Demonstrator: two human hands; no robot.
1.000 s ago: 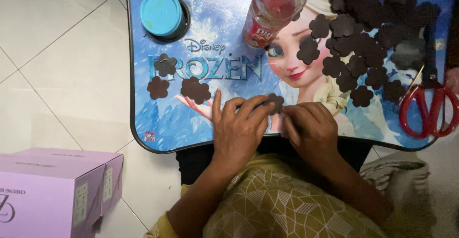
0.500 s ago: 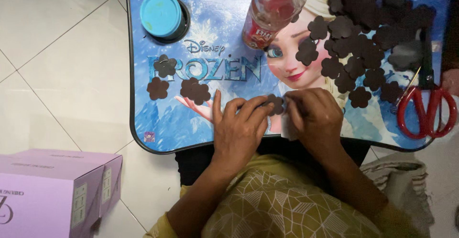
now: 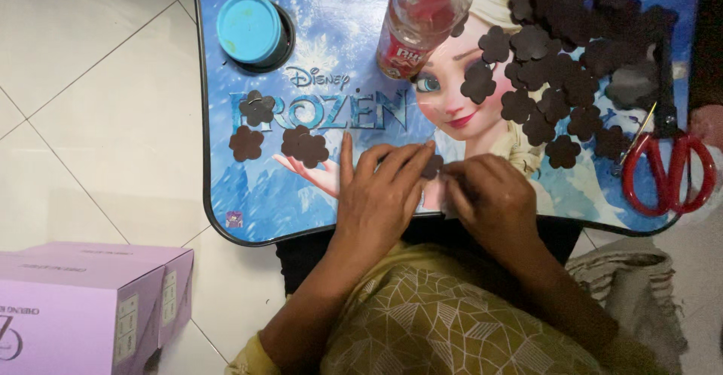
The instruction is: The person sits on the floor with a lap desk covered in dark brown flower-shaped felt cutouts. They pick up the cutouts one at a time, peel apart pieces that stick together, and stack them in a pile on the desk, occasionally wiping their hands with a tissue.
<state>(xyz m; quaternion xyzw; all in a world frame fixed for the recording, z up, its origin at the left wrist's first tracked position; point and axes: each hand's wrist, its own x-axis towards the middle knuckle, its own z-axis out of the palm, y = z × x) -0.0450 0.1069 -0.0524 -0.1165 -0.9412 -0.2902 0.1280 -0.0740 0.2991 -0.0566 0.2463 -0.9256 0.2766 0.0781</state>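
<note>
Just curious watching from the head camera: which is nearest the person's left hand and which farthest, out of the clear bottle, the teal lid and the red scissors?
From the left hand:
1. Clear bottle, straight beyond it at the table's far edge.
2. Teal lid, far-left corner.
3. Red scissors, right edge, past the right hand.

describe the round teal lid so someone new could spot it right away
Start at the blue picture-printed lap table on the white tile floor. At its far left corner sits the round teal lid, left of the clear plastic bottle; it alone is teal and circular.

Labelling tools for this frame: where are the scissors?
In the head view, the red-handled scissors lie at the right edge of the blue lap table, right of the pile of dark flower-shaped cutouts, beyond the right hand.
</note>
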